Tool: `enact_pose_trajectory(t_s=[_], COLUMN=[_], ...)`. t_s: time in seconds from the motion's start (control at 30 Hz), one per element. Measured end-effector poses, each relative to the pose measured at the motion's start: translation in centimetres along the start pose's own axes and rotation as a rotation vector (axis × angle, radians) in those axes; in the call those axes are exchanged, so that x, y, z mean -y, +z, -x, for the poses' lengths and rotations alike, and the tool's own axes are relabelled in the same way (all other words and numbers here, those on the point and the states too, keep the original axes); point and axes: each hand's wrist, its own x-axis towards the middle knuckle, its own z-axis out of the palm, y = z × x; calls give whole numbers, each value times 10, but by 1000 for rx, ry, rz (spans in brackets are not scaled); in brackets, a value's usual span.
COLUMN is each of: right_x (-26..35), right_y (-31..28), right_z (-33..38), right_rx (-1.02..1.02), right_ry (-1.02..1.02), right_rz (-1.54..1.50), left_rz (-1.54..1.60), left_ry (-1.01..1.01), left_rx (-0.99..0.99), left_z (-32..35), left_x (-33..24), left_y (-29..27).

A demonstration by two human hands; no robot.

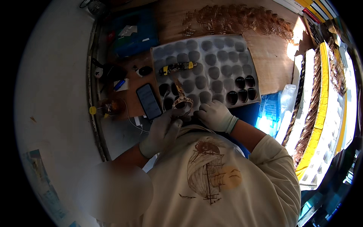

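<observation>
My left hand (163, 129), in a pale glove, is closed on a brown translucent eyeglass frame (182, 99) held above the near edge of a grey lens tray (206, 86). My right hand (216, 115), gloved too, is beside it at that edge, its fingers bent and drawn together; whatever they may hold is hidden. Rows of round hollows fill the tray. Dark lenses (232, 97) lie in its near right corner, and more dark lenses (164, 89) at the near left. Across the tray's left part lies a slim black and yellow tool (177, 68).
A phone (149, 101) with a white cable lies left of the tray. Many brown eyeglass frames (234, 19) are heaped beyond it. A blue box (134, 32) stands at the far left. Stacked trays of frames (314, 109) and a blue plastic bag (269, 111) are at the right.
</observation>
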Motion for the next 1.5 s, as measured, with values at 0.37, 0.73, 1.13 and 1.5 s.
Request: enact_pose_trajectory(t_s=[0.37,0.73,1.13,1.5], right_x=[105,26,16,46], right_y=[-67,-65,-57,-82], right_z=[32,24,20,20], right_rx=[-766,-217,-151,-94], right_ry=[557,477,449,621], right_rz=[-776,-1826,-1496,-1339], left_rz=[-126,122,18,-70], left_ry=[-2,41,-27,-56], left_rx=[45,150,108,110], left_z=[7,-8,1,7], left_x=[-30,-18,-22,-30], left_y=[30,44,38,34])
